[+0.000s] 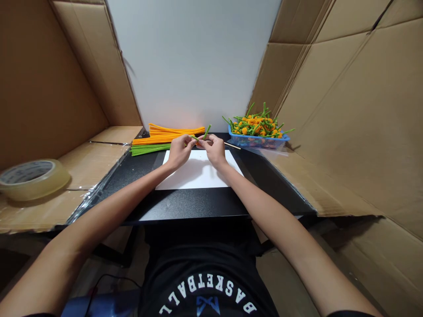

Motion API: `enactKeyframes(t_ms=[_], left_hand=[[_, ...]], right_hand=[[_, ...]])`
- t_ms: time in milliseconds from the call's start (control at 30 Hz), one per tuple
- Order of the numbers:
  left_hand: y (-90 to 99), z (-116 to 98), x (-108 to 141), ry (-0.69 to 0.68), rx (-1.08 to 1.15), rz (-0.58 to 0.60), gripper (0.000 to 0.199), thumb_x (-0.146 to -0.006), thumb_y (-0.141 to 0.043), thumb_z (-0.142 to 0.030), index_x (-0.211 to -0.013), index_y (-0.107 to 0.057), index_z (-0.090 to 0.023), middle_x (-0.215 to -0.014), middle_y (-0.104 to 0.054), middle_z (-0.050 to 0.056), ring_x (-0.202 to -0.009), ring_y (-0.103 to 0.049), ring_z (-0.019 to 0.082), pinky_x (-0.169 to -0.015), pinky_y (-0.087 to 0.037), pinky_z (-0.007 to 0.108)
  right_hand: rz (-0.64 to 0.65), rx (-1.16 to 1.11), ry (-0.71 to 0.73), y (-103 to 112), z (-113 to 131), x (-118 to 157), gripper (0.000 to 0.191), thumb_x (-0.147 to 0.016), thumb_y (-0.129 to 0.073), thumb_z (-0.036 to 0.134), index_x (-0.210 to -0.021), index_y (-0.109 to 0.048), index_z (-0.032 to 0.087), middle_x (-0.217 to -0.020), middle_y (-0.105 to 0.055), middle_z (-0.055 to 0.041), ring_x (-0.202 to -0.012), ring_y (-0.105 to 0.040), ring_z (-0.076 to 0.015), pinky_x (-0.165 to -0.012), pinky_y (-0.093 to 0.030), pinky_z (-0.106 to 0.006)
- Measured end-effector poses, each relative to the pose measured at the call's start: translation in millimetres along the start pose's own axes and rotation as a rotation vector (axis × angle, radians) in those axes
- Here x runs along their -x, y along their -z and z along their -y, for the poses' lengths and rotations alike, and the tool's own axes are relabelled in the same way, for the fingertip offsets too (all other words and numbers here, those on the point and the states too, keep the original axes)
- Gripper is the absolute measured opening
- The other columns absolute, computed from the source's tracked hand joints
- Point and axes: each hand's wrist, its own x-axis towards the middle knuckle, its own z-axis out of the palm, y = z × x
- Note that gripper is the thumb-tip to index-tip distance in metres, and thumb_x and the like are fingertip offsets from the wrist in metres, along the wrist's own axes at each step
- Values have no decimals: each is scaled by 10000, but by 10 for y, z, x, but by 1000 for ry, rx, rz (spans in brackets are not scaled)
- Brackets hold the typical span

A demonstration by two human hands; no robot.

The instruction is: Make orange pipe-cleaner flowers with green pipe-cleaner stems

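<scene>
Above the white sheet [194,176], my left hand [180,151] and my right hand [215,150] meet with their fingertips close together. Both are closed in a pinch on a green pipe cleaner [207,131], whose one end sticks up between the fingers. A bit of orange shows at the fingertips; most of the held piece is hidden. Behind my left hand lie bundles of orange pipe cleaners [150,140] and green pipe cleaners [148,150]. A thin pale stick [233,145] lies just right of my right hand.
A blue basket [257,141] heaped with orange and green pipe-cleaner pieces [256,124] stands at the back right, beside a clear plastic bag [276,152]. On the left cardboard rests a roll of clear tape [59,178]. Cardboard walls [370,110] flank the black table [185,204].
</scene>
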Motion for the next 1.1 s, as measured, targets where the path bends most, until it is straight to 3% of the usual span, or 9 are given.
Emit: enactKeyframes(t_ms=[133, 233, 333, 400, 467, 567, 733, 867, 1100], left_hand=[[-59, 19, -51, 240, 204, 133, 235, -867, -620, -336, -686, -619, -186, -691, -658, 43, -666, -612, 168, -620, -461, 302], [12, 56, -146, 441, 381, 409, 283, -878, -604, -343, -640, -552, -200, -615, -584, 36, -550, -547, 142, -510, -414, 294], [148, 112, -247, 431, 470, 706, 323, -883, -629, -404, -637, -555, -207, -606, -575, 50, -538, -551, 144, -490, -431, 304], [201, 143, -273, 361, 474, 747, 370, -883, -640, -469, -632, -561, -210, -593, -576, 57, -537, -556, 147, -485, -437, 306], [188, 157, -249, 331, 460, 652, 404, -865, -658, -528, -638, -573, -205, -590, -585, 52, -529, -550, 138, -474, -423, 289], [61, 149, -146, 350, 381, 373, 421, -810, -703, -582, -690, -622, -186, -637, -631, 41, -553, -561, 124, -489, -404, 257], [-159, 153, 16, 276, 242, 73, 402, -813, -679, -561, -764, -677, -162, -764, -702, 62, -681, -603, 152, -632, -448, 271], [-181, 165, 49, 287, 162, 31, 334, -833, -649, -472, -709, -664, -161, -722, -686, 47, -676, -587, 154, -659, -428, 266], [-146, 90, 90, 307, 42, 19, 290, -853, -596, -369, -651, -634, -164, -666, -651, 30, -649, -551, 158, -627, -367, 272]], right_hand=[[-48, 143, 115, -18, 37, 47, 47, -799, -758, 241, -796, -719, 215, -1070, -665, -61, -1071, -652, -221, -938, -564, -339], [0, 210, 155, -2, 50, 75, 67, -835, -703, 179, -810, -734, 233, -1058, -649, -61, -1099, -621, -222, -987, -529, -347], [55, 232, 190, 3, 61, 96, 75, -846, -702, 189, -827, -754, 241, -1057, -643, -60, -1084, -617, -217, -989, -527, -344], [60, 213, 173, -7, 65, 102, 43, -837, -726, 221, -838, -763, 244, -1068, -648, -61, -1100, -614, -219, -995, -531, -346], [30, 156, 129, -21, 57, 94, 49, -816, -760, 266, -857, -763, 239, -1081, -662, -61, -1118, -620, -220, -997, -542, -346], [-46, 0, 38, -35, 12, 56, 167, -757, -818, 321, -850, -738, 208, -1087, -693, -56, -1084, -665, -212, -972, -570, -341], [-76, -239, -149, -26, -83, 7, 205, -702, -861, 259, -798, -703, 172, -877, -744, -32, -882, -732, -180, -935, -591, -348], [-45, -315, -214, -11, -106, 4, 196, -666, -880, 194, -755, -709, 163, -781, -748, -19, -784, -728, -162, -908, -608, -342], [19, -334, -269, 20, -142, -5, 155, -673, -881, 123, -705, -733, 152, -761, -745, -21, -786, -729, -157, -939, -605, -347]])
